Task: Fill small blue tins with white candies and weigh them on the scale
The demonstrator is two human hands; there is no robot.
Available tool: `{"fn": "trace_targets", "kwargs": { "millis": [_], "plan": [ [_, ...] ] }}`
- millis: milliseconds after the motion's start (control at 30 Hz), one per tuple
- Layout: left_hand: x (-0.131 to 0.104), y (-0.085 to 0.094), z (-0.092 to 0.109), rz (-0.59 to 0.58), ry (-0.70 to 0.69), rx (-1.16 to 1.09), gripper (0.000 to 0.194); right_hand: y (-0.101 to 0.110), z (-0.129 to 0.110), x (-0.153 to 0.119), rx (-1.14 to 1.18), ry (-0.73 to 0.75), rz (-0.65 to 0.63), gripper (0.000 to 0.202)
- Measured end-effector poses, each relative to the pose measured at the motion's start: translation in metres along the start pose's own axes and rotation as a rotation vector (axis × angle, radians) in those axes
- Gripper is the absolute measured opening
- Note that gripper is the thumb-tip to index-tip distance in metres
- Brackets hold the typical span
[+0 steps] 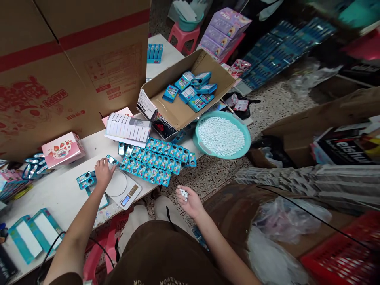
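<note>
My left hand (103,172) grips a small blue box (112,160) beside the round plate of a white digital scale (135,198). Past the table's front edge, my right hand (190,201) is cupped around a small heap of white candies (183,194). Rows of small blue boxes with round holes (151,158) lie between the hands on the table. Two more blue boxes (86,180) sit left of my left wrist. A turquoise basin (248,138) full of white candies stands behind my right hand.
An open carton (185,114) holds several blue packs. A tall brown carton (74,51) borders the table's back, with a pink strawberry box (63,150) before it. Sheets of white labels (127,130) lie near the rows. A red crate (347,249) stands at lower right.
</note>
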State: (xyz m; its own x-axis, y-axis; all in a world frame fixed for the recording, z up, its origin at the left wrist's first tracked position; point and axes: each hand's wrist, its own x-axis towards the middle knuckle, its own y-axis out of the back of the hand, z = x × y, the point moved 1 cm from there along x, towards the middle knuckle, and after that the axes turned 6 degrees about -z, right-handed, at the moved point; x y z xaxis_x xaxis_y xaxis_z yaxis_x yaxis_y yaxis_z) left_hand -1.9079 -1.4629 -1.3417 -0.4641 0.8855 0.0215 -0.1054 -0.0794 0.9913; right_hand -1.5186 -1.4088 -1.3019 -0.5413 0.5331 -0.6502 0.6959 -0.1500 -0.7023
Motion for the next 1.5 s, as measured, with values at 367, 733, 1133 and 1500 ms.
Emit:
{"fn": "trace_targets", "kwargs": {
  "millis": [367,733,1133,1500],
  "plan": [
    [-0.015,-0.002,0.003,-0.050,-0.165,-0.026,0.043,-0.003,0.000,0.000,0.010,0.007,0.018,0.004],
    [0.044,0.011,-0.022,-0.327,-0.389,0.132,0.029,0.006,0.003,-0.007,-0.012,0.004,0.041,0.004],
    [-0.102,0.034,-0.007,-0.187,-0.011,-0.087,0.034,-0.003,0.012,-0.006,-0.065,-0.037,-0.001,0.004],
    [-0.148,0.004,-0.017,-0.088,0.113,-0.217,0.066,-0.011,0.031,-0.015,-0.137,-0.077,-0.029,0.005]
  ]
}}
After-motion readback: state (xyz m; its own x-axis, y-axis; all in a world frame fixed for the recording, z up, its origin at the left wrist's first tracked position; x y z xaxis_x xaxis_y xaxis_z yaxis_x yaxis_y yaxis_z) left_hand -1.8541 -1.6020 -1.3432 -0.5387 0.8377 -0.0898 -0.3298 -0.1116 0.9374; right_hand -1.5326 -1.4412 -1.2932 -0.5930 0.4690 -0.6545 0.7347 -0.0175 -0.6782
